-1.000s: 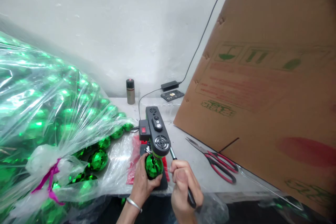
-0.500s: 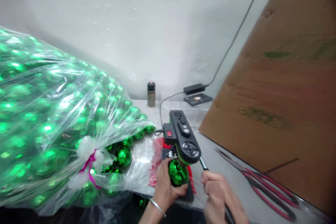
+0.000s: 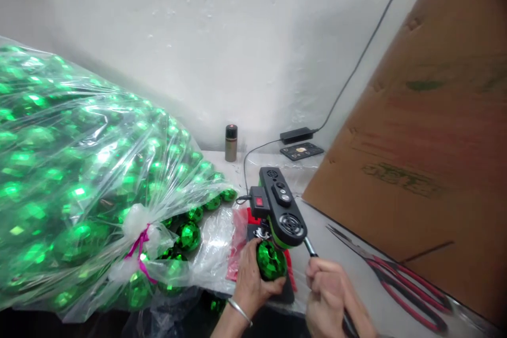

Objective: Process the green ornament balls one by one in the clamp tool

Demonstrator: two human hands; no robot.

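My left hand is wrapped round a shiny green faceted ball, an ornament bauble. The ball's top sits right under the front end of a black-and-green machine with round vents and a red switch; whether they touch I cannot tell. My right hand grips a lever with a metal rod and black handle, at the machine's right side. Beneath the machine lies a black base over red plastic.
To the left bulges a clear plastic bag of green balls, with loose balls beside it. A cardboard box leans at right, with red-handled scissors before it. Behind stand a small bottle, a power adapter and a phone.
The whole view has shifted slightly, so everything sits a little further right. Both hands keep their holds on the ball and the lever.
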